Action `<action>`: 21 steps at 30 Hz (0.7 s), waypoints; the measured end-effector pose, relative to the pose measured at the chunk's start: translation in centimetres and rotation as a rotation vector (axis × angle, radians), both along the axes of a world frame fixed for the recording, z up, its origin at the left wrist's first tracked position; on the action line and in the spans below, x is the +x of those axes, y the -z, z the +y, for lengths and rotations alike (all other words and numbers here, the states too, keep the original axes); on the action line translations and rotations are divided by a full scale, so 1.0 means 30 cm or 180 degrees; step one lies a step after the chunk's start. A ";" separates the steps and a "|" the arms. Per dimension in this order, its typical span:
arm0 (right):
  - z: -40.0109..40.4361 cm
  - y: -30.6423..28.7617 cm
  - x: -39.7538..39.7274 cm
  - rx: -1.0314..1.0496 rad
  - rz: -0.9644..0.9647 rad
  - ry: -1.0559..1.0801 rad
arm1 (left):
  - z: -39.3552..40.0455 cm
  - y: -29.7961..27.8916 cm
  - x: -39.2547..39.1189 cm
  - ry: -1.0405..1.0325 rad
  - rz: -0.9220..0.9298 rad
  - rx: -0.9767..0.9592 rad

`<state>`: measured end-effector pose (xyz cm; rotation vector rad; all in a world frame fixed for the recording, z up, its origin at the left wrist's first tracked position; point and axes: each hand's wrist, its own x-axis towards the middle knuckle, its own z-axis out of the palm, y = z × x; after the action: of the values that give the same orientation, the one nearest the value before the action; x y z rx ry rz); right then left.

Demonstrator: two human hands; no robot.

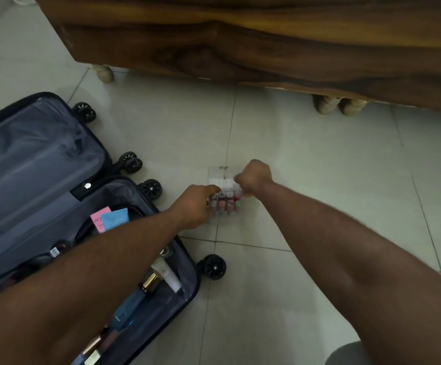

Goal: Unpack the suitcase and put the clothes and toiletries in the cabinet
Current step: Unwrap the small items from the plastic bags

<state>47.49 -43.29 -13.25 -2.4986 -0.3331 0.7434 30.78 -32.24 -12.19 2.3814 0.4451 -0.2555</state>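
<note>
Dim, soft indoor light; slight motion blur throughout, wide-angle bending at the edges.

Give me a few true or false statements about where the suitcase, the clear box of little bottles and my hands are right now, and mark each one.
1. The suitcase lies open on the floor. True.
2. The clear box of small bottles is inside the suitcase. False: it is out over the tiled floor, to the right of the suitcase.
3. Both the left hand and the right hand are at the clear box. True.
4. The suitcase has been emptied. False: a blue bottle, a white tube and pink and blue packets are in it.
5. The wooden cabinet stands on short feet. True.
</note>
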 end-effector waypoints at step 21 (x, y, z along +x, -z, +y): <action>-0.144 -0.128 0.040 0.0654 0.0114 -0.0930 | -0.098 0.087 0.061 -0.0938 0.0176 -0.0065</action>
<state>48.69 -47.62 -9.42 -2.2655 -0.7349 0.8202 32.60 -35.19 -14.79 2.2566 0.8059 -0.1897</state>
